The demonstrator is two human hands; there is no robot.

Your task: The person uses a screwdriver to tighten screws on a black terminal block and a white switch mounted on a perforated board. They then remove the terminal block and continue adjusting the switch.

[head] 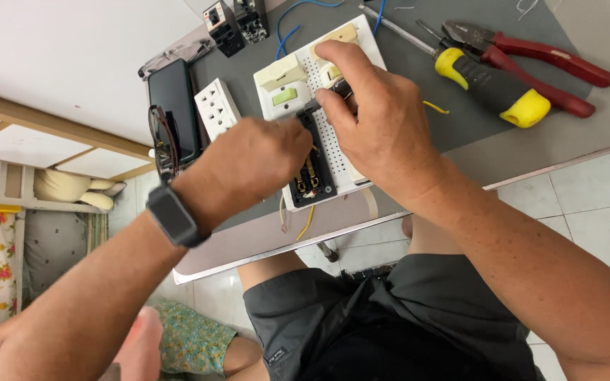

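The left hand pinches down on the near end of a black switch module seated in a white perforated board, while the right hand curls closed around a small dark part at the module's far end, just beyond the left fingertips. The module looks light, rigid and brittle-edged, best gripped by its plastic sides, clear of the brass terminals. Red-handled pliers and a yellow-handled screwdriver lie well right of the right hand.

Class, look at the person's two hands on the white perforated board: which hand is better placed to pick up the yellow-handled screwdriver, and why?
Probably the right hand: the yellow-handled screwdriver lies just to its right on the grey mat, while the left hand is farther off, at the black component.
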